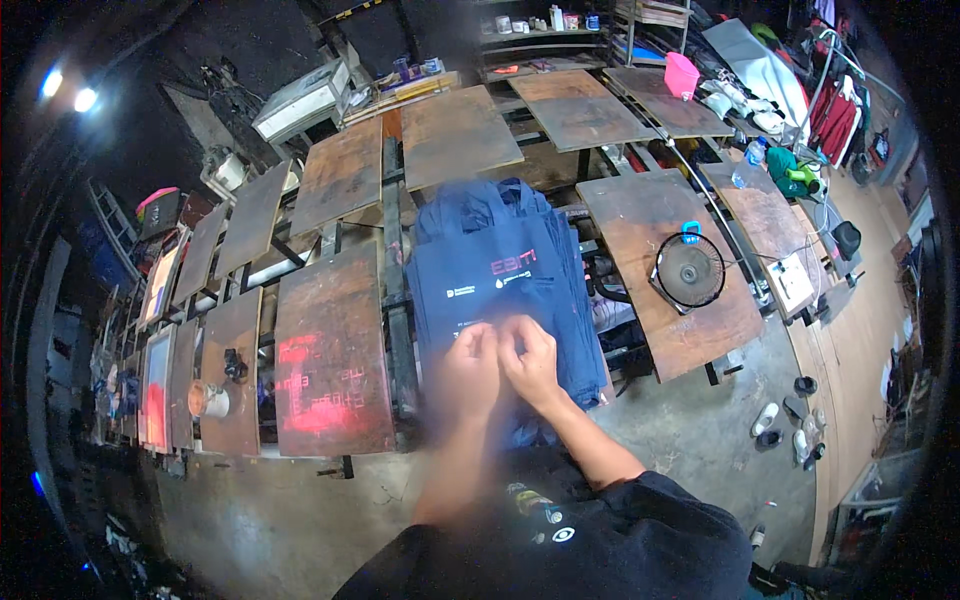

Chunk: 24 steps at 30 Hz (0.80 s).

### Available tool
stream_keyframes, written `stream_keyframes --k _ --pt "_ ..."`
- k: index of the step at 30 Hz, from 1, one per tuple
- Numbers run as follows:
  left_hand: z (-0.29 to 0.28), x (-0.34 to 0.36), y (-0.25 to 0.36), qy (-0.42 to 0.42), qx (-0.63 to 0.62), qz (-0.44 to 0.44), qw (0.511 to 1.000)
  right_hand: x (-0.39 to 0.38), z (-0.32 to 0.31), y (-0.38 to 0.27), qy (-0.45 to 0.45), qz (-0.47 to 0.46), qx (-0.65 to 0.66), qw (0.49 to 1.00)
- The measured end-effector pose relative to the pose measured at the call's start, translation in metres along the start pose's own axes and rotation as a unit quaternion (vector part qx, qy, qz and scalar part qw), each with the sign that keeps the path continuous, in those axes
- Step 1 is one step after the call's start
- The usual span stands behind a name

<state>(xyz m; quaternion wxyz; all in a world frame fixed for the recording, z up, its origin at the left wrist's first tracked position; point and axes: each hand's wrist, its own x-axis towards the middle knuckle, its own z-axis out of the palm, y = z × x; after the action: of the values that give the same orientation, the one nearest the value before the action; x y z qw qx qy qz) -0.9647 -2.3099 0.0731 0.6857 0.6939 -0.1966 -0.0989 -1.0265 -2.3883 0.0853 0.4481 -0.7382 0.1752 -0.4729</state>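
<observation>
A stack of navy blue cloth bags [470, 245] with red and white print lies in front of me, with bunched handles at its far end. My left hand [470, 370] is over the near part of the stack, its fingers curled together; a hazy smear in the picture blurs it. Close beside it, my right hand [530, 355] is closed too, thumb and fingers pinched. The fingertips of both hands nearly meet. Whatever they may hold between them is too small or blurred to make out.
Flat stained boards [335, 350] on a metal frame surround the stack, one smeared with red ink. A round black fan [688, 272] lies on a right board; a pot [208, 400] stands on a left one. A pink bucket [681, 76] and a water bottle [748, 163] are farther right.
</observation>
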Motion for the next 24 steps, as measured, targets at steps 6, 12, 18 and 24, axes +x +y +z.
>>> stream_keyframes --k 6,12,18,24 --pt "-0.011 0.008 0.005 -0.05 -0.025 -0.007 0.998 0.004 -0.006 -0.002 -0.032 0.085 0.048 0.995" --pt "-0.015 0.007 0.017 -0.056 0.073 0.049 0.994 0.011 -0.013 -0.006 -0.055 0.069 0.036 0.995" --pt "-0.019 0.008 0.027 -0.054 0.182 0.184 0.964 0.016 -0.017 0.0 -0.08 -0.098 -0.064 0.99" --pt "-0.019 0.01 0.023 -0.039 0.193 0.183 0.963 0.017 -0.016 0.0 -0.077 -0.138 -0.098 0.983"
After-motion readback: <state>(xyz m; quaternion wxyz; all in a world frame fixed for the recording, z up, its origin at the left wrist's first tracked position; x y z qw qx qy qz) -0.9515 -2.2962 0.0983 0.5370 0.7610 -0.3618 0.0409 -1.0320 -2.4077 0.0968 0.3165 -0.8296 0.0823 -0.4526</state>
